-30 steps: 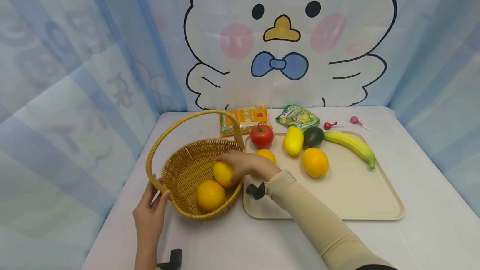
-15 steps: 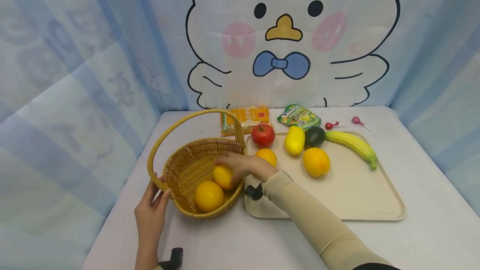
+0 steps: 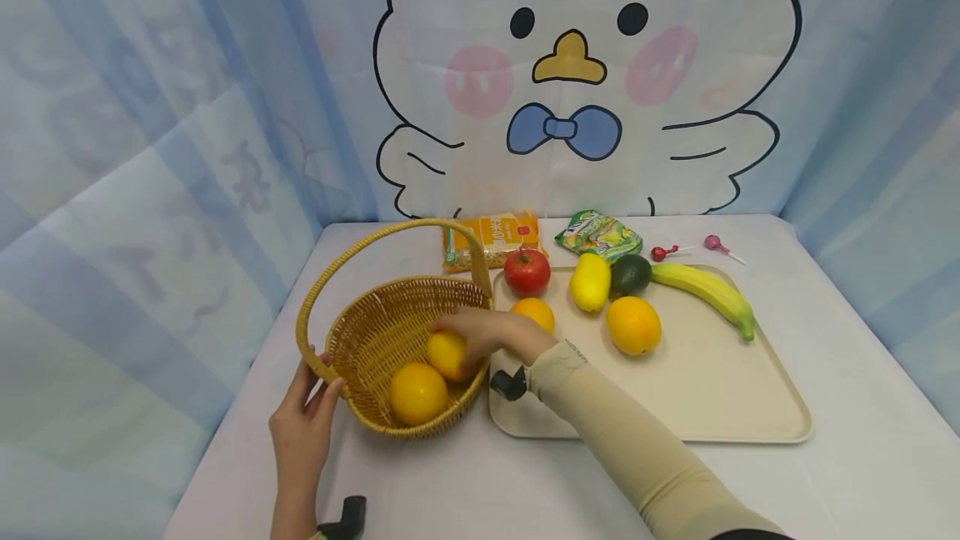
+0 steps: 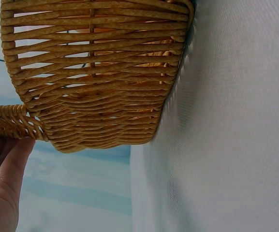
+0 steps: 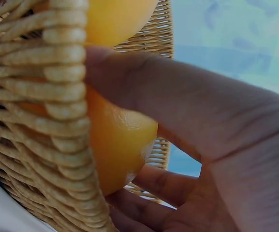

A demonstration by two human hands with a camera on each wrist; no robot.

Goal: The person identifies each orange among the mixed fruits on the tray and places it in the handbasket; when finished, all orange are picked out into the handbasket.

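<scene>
A woven wicker basket [image 3: 375, 332] with a tall arched handle stands on the left of the table. My left hand [image 3: 303, 423] grips the base of its handle, thumb and fingers on either side, as the left wrist view also shows. Inside the basket my right hand [image 3: 483, 332] holds an orange [image 3: 447, 354], thumb on one side and fingers curled round the other in the right wrist view. The basket's rim hides part of that orange there. Another orange [image 3: 418, 394] lies beside it, at the basket's near side.
A beige tray [image 3: 720, 390] to the right bears a red apple [image 3: 527, 272], an orange [image 3: 536, 312], a yellow mango-like fruit [image 3: 590, 282], an avocado [image 3: 630, 276], an orange-yellow fruit [image 3: 633, 326] and a banana [image 3: 705, 294]. Behind lie two packets and two lollipops [image 3: 663, 253].
Both hands keep their places, the left at the handle and the right on the orange in the basket. The head view has shifted very slightly.
</scene>
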